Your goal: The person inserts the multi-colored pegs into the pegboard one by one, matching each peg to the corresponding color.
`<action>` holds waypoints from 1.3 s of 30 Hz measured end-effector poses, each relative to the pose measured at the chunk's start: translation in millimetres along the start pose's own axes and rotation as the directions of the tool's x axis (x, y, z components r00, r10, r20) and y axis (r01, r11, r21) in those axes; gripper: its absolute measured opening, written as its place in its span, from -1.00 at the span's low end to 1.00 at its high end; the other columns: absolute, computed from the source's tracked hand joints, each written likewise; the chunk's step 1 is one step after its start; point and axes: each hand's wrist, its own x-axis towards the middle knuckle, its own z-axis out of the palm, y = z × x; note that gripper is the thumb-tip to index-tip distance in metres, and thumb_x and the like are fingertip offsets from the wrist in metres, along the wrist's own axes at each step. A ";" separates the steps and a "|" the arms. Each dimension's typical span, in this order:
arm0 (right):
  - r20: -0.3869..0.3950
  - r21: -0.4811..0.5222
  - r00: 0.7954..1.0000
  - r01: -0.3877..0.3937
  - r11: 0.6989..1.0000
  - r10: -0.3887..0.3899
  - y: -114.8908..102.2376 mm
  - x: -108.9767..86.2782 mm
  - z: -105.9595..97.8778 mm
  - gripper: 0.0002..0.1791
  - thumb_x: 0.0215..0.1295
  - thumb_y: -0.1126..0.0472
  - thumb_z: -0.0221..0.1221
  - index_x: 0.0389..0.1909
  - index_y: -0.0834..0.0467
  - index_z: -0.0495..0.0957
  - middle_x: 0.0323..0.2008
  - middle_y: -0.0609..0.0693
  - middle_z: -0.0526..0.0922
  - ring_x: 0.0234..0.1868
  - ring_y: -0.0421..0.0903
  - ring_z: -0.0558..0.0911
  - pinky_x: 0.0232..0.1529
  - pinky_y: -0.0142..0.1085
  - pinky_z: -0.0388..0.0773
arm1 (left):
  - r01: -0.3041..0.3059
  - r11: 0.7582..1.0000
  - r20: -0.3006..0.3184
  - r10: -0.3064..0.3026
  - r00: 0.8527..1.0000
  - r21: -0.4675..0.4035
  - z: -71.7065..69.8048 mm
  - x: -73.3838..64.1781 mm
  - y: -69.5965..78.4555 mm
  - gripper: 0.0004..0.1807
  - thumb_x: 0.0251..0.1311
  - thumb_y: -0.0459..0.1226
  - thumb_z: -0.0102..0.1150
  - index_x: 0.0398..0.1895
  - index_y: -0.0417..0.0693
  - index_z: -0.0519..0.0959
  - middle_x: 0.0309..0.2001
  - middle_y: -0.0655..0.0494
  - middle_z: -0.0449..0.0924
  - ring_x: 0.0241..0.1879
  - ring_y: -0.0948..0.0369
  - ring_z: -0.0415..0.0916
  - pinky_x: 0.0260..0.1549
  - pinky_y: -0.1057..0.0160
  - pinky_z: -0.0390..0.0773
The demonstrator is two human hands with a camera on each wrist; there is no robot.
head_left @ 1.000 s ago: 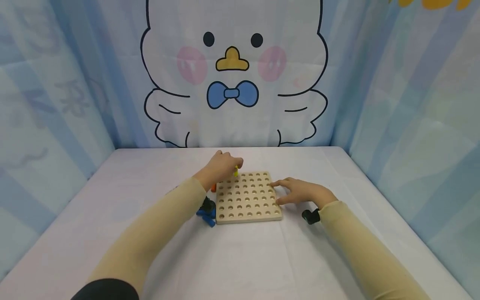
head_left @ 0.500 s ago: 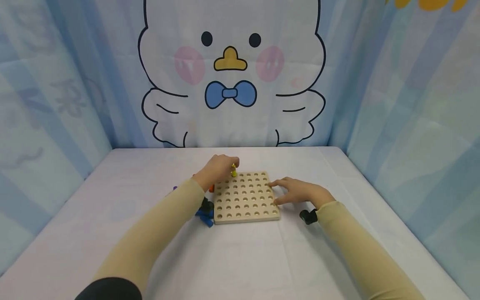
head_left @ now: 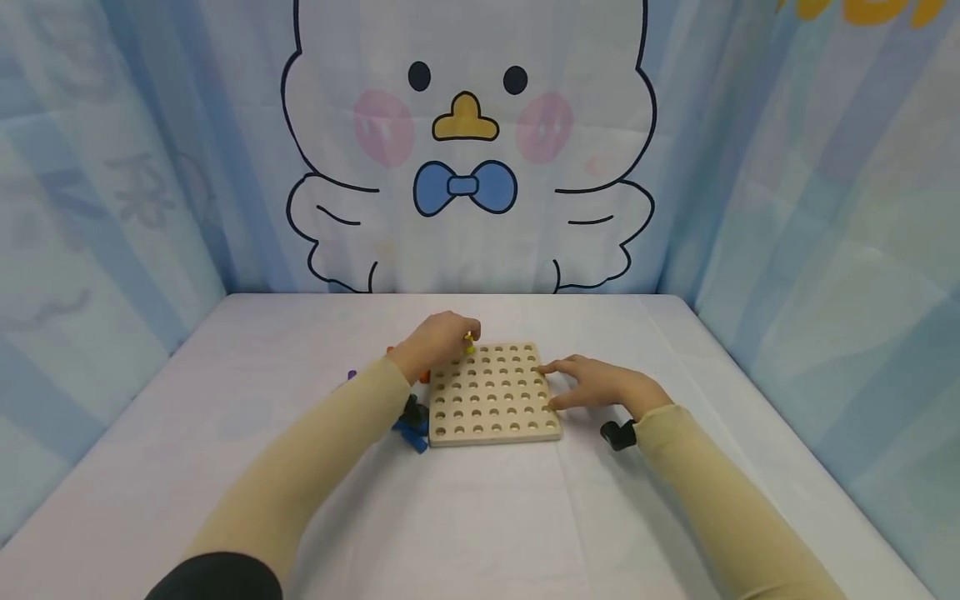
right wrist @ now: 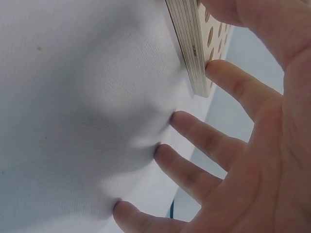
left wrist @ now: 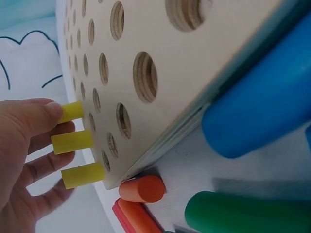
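A wooden pegboard [head_left: 489, 439] with rows of round holes lies on the table. At its far left corner my left hand [head_left: 437, 342] pinches a yellow peg [left wrist: 73, 111] between thumb and finger, its lower end at the board. Two more yellow pegs, a middle one [left wrist: 73, 141] and a nearer one [left wrist: 83, 175], stand upright in the same row, beside my other fingers. My right hand [head_left: 603, 385] has its fingers spread at the board's right side. In the right wrist view, one fingertip touches the board's edge and the others rest on the cloth.
Left of the board lie loose pegs: several blue pegs [head_left: 414, 440], a green peg [left wrist: 248, 213], orange pegs [left wrist: 142, 189] and a purple peg [head_left: 352, 375]. My left forearm partly covers this pile. A printed curtain [head_left: 465, 250] hangs behind the white table [head_left: 480, 517].
My left hand has come down slightly towards the board with the yellow peg in its pinch. The right hand stays by the board's right edge.
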 end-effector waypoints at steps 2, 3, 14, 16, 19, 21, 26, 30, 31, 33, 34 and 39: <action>-0.003 0.004 1.000 -0.004 1.000 0.004 -0.7 -0.3 0.5 -0.19 0.32 -0.21 0.28 0.55 -0.12 0.30 0.57 0.25 0.17 0.56 0.29 0.20 0.45 0.31 0.20 | -0.008 1.000 0.015 0.008 1.000 -0.017 0.1 -0.2 -1.6 -0.67 0.48 -0.25 0.18 0.26 0.00 0.56 0.17 0.00 0.66 0.17 0.08 0.58 0.23 0.10 0.53; -0.002 0.007 1.000 -0.003 1.000 0.003 -1.0 -0.5 0.8 -0.19 0.33 -0.20 0.28 0.56 -0.12 0.29 0.57 0.25 0.17 0.55 0.29 0.22 0.45 0.30 0.21 | -0.009 1.000 0.023 0.010 1.000 -0.030 -0.2 -1.0 -2.4 -0.65 0.48 -0.25 0.18 0.28 -0.01 0.55 0.18 -0.02 0.64 0.20 0.07 0.56 0.25 0.09 0.52; -0.014 -0.010 1.000 0.008 1.000 -0.008 4.2 -1.3 1.5 -0.18 0.34 -0.21 0.28 0.56 -0.08 0.29 0.56 0.28 0.18 0.56 0.32 0.20 0.46 0.31 0.19 | 0.093 0.987 0.018 -0.091 0.996 -0.132 -7.8 -18.7 -21.5 -0.54 0.51 -0.21 0.13 0.40 -0.07 0.42 0.29 -0.10 0.49 0.30 0.00 0.47 0.33 0.03 0.47; -0.013 -0.003 1.000 0.014 1.000 -0.014 5.0 -2.0 1.0 -0.19 0.36 -0.20 0.28 0.56 -0.07 0.29 0.56 0.28 0.19 0.56 0.32 0.19 0.47 0.31 0.18 | 0.125 0.979 0.023 -0.123 0.992 -0.159 -10.2 -22.0 -26.8 -0.56 0.53 -0.20 0.09 0.39 -0.09 0.42 0.29 -0.12 0.50 0.29 -0.01 0.48 0.33 0.00 0.46; -0.013 -0.001 0.999 0.035 0.999 -0.035 4.5 -2.3 0.9 -0.19 0.37 -0.19 0.28 0.56 -0.04 0.29 0.55 0.29 0.20 0.55 0.33 0.20 0.46 0.31 0.19 | 0.178 0.968 0.042 -0.174 0.984 -0.179 -11.7 -26.5 -38.6 -0.61 0.54 -0.21 0.06 0.34 -0.11 0.47 0.24 -0.12 0.53 0.21 -0.01 0.50 0.31 -0.01 0.49; -0.012 0.002 0.999 0.044 0.999 -0.044 4.0 -1.8 1.5 -0.20 0.38 -0.18 0.28 0.56 -0.04 0.29 0.55 0.29 0.21 0.56 0.33 0.20 0.46 0.30 0.19 | 0.214 0.959 0.058 -0.207 0.977 -0.185 -11.2 -29.4 -46.3 -0.65 0.52 -0.25 0.05 0.29 -0.12 0.52 0.20 -0.13 0.55 0.15 -0.01 0.51 0.29 0.00 0.52; -0.016 -0.008 0.998 0.054 0.999 -0.054 3.3 1.4 0.8 -0.21 0.39 -0.18 0.28 0.56 -0.04 0.29 0.55 0.29 0.21 0.56 0.32 0.20 0.47 0.29 0.19 | 0.280 0.940 0.087 -0.268 0.960 -0.198 -3.5 -34.0 -63.9 -0.66 0.47 -0.34 0.04 0.24 -0.12 0.55 0.23 -0.18 0.55 0.11 -0.03 0.50 0.26 -0.01 0.54; -0.015 -0.005 0.999 0.046 0.999 -0.046 3.3 3.0 -0.1 -0.21 0.38 -0.17 0.29 0.56 -0.04 0.30 0.55 0.29 0.20 0.56 0.32 0.19 0.48 0.29 0.17 | 0.303 0.926 0.114 -0.283 0.952 -0.227 6.0 -33.9 -73.5 -0.61 0.47 -0.35 0.02 0.31 -0.11 0.50 0.25 -0.20 0.54 0.08 -0.02 0.51 0.24 0.00 0.55; -0.013 -0.002 0.999 0.041 0.999 -0.041 3.4 3.1 0.0 -0.21 0.38 -0.17 0.29 0.56 -0.05 0.30 0.55 0.29 0.20 0.57 0.32 0.18 0.48 0.29 0.17 | 0.305 0.923 0.118 -0.284 0.951 -0.235 7.8 -33.6 -74.9 -0.60 0.47 -0.35 0.02 0.33 -0.11 0.48 0.25 -0.21 0.54 0.08 -0.02 0.52 0.24 0.00 0.55; -0.013 -0.001 0.999 0.035 0.999 -0.035 3.7 3.1 0.3 -0.20 0.38 -0.17 0.29 0.56 -0.05 0.30 0.56 0.28 0.19 0.57 0.32 0.17 0.48 0.29 0.16 | 0.314 0.916 0.120 -0.293 0.949 -0.251 10.6 -33.1 -77.3 -0.57 0.47 -0.36 0.01 0.36 -0.13 0.44 0.24 -0.22 0.55 0.08 -0.01 0.52 0.25 0.00 0.55; -0.013 0.000 0.999 0.035 0.999 -0.035 3.7 2.9 0.5 -0.20 0.38 -0.17 0.29 0.56 -0.05 0.30 0.56 0.28 0.20 0.57 0.32 0.18 0.48 0.29 0.16 | 0.323 0.911 0.117 -0.303 0.946 -0.257 11.5 -32.9 -78.1 -0.57 0.46 -0.36 0.02 0.37 -0.14 0.43 0.23 -0.21 0.55 0.07 -0.01 0.53 0.25 0.00 0.55; -0.015 0.011 0.999 0.037 0.999 -0.037 2.6 1.4 1.2 -0.20 0.38 -0.16 0.30 0.56 -0.03 0.30 0.55 0.29 0.21 0.56 0.31 0.19 0.48 0.27 0.17 | 0.346 0.919 0.083 -0.336 0.938 -0.190 15.5 -33.1 -82.7 -0.63 0.45 -0.26 0.15 0.26 -0.13 0.51 0.11 -0.13 0.60 0.04 0.00 0.52 0.28 -0.07 0.46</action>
